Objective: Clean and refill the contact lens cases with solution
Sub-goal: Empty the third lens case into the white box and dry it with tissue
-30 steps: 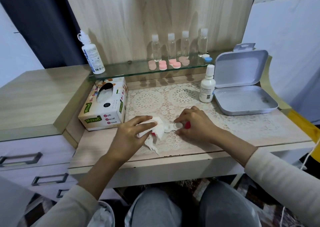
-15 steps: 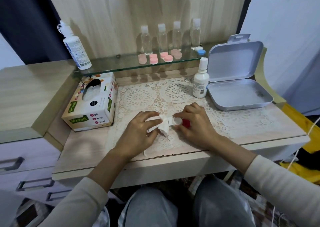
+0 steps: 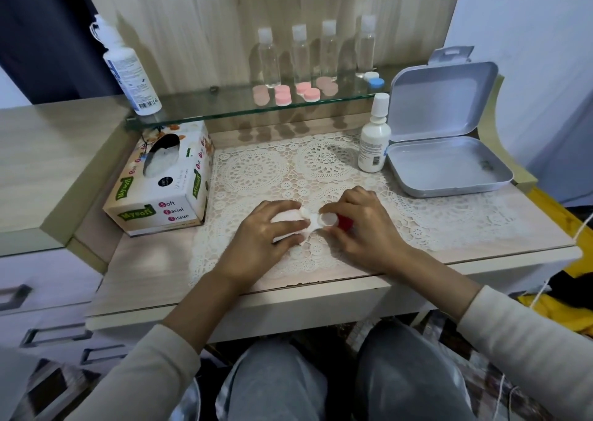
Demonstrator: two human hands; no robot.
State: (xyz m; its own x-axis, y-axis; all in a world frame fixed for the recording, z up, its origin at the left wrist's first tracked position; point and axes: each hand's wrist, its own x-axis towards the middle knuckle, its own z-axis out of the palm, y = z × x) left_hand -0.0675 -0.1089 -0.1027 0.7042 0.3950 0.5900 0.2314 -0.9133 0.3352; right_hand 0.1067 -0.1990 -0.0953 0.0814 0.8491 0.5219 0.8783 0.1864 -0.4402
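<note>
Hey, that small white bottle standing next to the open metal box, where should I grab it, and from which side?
The small white bottle stands upright on the lace mat. The open metal box is close on its right and the glass shelf is behind its cap. Coming in from the front-left looks easiest. Grip round the wide labelled body, not the narrow cap.

Lace doily on wooden desk, open grey tin at right, drawers left
</note>
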